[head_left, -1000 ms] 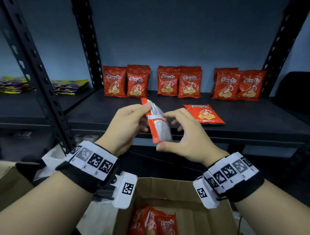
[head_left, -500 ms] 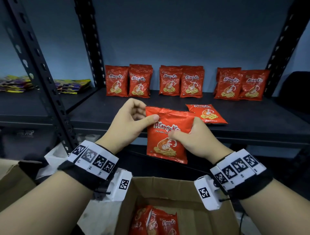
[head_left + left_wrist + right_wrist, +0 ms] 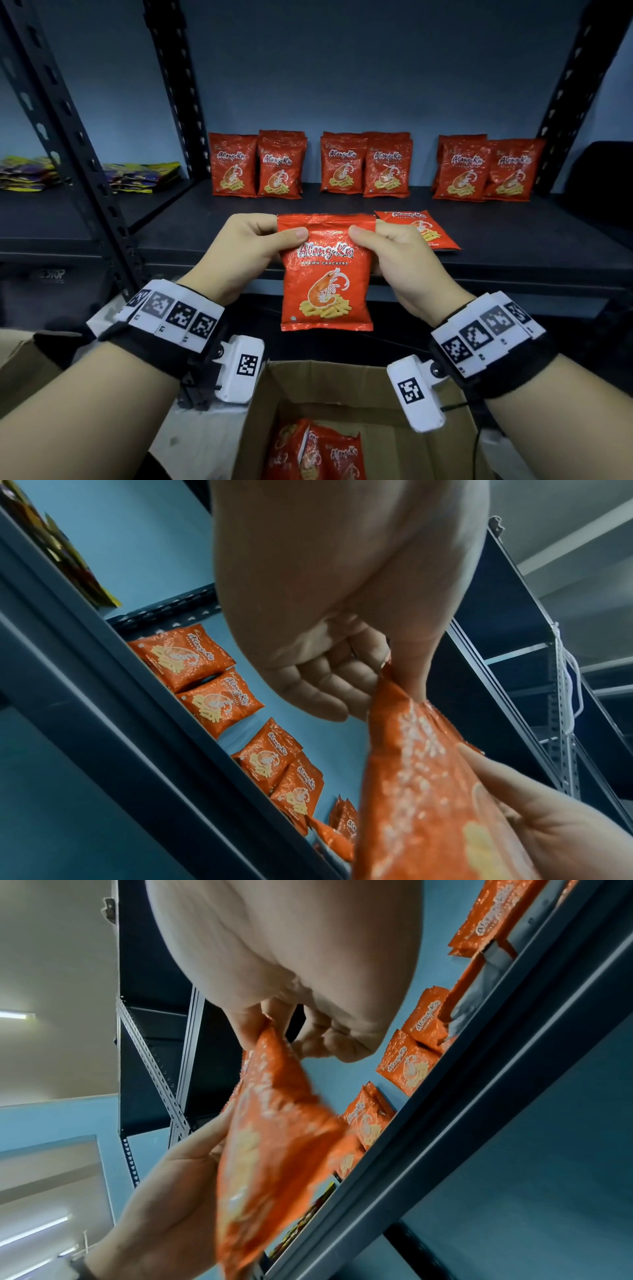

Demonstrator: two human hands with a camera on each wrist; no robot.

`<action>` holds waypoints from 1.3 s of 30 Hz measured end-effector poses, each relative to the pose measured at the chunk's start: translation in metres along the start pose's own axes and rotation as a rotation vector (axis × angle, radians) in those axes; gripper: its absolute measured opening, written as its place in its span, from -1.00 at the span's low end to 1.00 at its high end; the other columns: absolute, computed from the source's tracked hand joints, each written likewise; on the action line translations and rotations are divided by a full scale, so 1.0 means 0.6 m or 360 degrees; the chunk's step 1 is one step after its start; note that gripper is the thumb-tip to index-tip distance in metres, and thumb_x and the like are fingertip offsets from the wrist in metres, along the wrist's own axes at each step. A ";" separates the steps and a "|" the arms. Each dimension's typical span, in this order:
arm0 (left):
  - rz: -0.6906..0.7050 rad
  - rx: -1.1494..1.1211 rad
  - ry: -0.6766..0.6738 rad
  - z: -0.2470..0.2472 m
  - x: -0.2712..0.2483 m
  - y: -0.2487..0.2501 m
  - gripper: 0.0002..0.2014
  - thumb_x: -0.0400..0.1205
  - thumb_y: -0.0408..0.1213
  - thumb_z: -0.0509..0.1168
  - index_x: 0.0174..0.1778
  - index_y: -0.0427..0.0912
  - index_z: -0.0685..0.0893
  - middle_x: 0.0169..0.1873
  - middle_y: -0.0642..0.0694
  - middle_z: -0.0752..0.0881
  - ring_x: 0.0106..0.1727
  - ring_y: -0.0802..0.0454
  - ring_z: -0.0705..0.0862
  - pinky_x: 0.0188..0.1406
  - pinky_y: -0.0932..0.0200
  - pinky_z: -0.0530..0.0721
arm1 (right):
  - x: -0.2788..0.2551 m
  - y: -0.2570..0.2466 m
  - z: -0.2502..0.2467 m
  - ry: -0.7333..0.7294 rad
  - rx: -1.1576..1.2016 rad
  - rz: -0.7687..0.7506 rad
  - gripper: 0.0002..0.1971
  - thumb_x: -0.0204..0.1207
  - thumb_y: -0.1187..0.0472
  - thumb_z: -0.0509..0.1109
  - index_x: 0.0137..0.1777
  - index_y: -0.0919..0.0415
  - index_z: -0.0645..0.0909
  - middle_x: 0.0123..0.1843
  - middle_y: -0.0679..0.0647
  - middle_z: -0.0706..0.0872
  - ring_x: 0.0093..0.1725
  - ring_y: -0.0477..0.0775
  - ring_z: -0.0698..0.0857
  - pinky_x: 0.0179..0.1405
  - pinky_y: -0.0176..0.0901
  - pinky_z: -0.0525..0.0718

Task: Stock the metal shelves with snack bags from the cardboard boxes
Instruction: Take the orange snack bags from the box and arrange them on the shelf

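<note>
A red prawn-cracker bag [image 3: 325,274] hangs upright in front of the dark metal shelf [image 3: 513,233], its printed face toward me. My left hand [image 3: 250,250] pinches its top left corner and my right hand [image 3: 394,253] pinches its top right corner. The left wrist view shows the bag [image 3: 428,791] from the side under my left hand [image 3: 342,674]. The right wrist view shows the bag [image 3: 274,1137] hanging from my right hand [image 3: 308,1031]. Several matching bags [image 3: 363,164] stand along the shelf's back, and one bag [image 3: 424,228] lies flat behind my right hand.
An open cardboard box [image 3: 342,387] sits below my wrists with more red bags [image 3: 325,452] inside. Black perforated uprights [image 3: 78,164] frame the shelf. Yellow and purple packets [image 3: 140,176] are stacked on the neighbouring shelf at the left.
The bag turned from edge-on to face me and rose slightly. Both hands shifted from its sides up to its top corners.
</note>
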State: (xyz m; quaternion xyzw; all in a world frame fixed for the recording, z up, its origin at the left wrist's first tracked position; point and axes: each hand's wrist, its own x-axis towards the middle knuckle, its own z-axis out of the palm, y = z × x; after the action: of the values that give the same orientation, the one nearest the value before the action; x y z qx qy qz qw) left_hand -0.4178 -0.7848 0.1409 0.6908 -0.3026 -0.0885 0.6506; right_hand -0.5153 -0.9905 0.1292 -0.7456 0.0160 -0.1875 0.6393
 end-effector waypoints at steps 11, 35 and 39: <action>-0.0188 0.0007 -0.0356 0.038 0.013 -0.026 -0.54 0.51 -0.30 0.55 0.34 -0.21 0.69 0.15 -0.14 0.86 0.16 -0.09 0.85 0.13 -0.01 0.82 | 0.033 0.004 -0.050 0.0304 -0.0006 -0.0057 -0.69 0.75 0.14 0.40 -0.11 0.33 0.82 -0.41 0.22 0.66 -0.48 0.02 0.61 -0.50 -0.24 0.61; -0.0122 0.0971 0.0531 0.066 0.126 -0.089 -0.49 0.55 0.21 0.50 0.27 0.01 0.59 -0.13 0.05 0.70 -0.09 0.19 0.66 -0.17 0.18 0.53 | 0.045 0.092 -0.166 0.0182 -0.1680 0.0031 -0.21 0.44 -0.45 0.46 0.67 -0.31 0.38 0.72 -0.04 0.35 0.69 0.12 0.23 0.63 0.27 0.33; -0.0065 0.1035 0.0542 0.058 0.131 -0.102 -0.44 0.54 0.28 0.46 0.27 -0.03 0.58 0.11 -0.03 0.65 0.12 0.01 0.67 0.11 0.07 0.60 | 0.038 0.091 -0.160 0.0221 -0.1709 -0.0086 -0.26 0.41 -0.38 0.55 0.58 -0.22 0.53 0.53 -0.12 0.48 0.52 0.04 0.37 0.53 0.17 0.48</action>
State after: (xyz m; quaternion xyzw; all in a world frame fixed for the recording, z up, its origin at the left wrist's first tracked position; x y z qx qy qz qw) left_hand -0.3541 -0.8578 0.0989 0.8722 -0.1885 0.1156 0.4363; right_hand -0.5113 -1.0976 0.0934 -0.9534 0.1327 -0.2182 0.1606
